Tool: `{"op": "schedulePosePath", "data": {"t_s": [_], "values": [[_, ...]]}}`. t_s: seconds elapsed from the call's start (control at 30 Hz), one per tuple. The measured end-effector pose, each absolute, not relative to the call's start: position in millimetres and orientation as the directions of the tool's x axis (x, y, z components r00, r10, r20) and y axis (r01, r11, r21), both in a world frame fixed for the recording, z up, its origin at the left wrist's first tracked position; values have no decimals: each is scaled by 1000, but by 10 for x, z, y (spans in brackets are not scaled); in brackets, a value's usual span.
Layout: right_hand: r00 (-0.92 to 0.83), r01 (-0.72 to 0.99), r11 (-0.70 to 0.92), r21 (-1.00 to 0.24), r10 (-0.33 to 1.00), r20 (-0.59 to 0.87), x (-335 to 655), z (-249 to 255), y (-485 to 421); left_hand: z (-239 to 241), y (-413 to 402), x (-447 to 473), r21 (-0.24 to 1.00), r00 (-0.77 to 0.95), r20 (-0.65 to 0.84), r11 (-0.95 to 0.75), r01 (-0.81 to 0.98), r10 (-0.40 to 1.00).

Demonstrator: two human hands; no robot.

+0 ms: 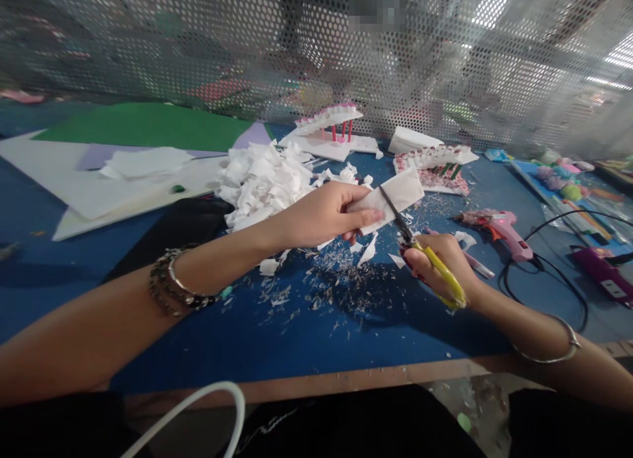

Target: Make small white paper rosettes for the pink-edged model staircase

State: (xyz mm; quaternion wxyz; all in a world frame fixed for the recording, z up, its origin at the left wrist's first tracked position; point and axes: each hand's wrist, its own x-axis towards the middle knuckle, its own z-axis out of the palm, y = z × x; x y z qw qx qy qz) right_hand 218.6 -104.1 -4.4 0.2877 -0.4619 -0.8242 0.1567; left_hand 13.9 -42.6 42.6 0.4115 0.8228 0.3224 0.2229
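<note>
My left hand pinches one end of a folded strip of white tissue paper between thumb and fingers, above the blue table. In my right hand is a pair of scissors with yellow-wrapped handles. Their dark blades lie across the strip, just beyond my left fingertips. A big heap of cut white paper pieces sits behind my left hand. Fine white scraps are scattered on the table below both hands.
A pink glue gun with a black cord lies at the right, near a purple power socket. Two small craft models stand at the back before a perforated metal screen. Green sheet and white boards lie at left.
</note>
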Motion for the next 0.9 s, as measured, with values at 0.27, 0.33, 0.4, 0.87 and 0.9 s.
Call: {"op": "schedulePosePath", "data": {"t_s": [0.27, 0.33, 0.4, 0.87, 0.9], "values": [[-405, 682, 519, -516, 855, 325, 2178, -40, -1042, 419, -423, 124, 826, 706, 107, -458, 329, 700], [-404, 684, 517, -515, 856, 323, 2177, -36, -1041, 421, -424, 125, 824, 706, 105, -459, 332, 700], [-401, 687, 511, -516, 859, 318, 2176, -32, -1041, 421, -424, 126, 818, 703, 103, -462, 343, 704], [-359, 691, 468, -551, 884, 300, 2203, -39, -1042, 384, -410, 129, 809, 729, 80, -472, 350, 679], [-362, 692, 471, -547, 882, 301, 2213, -40, -1036, 378, -413, 132, 812, 737, 70, -467, 350, 672]]}}
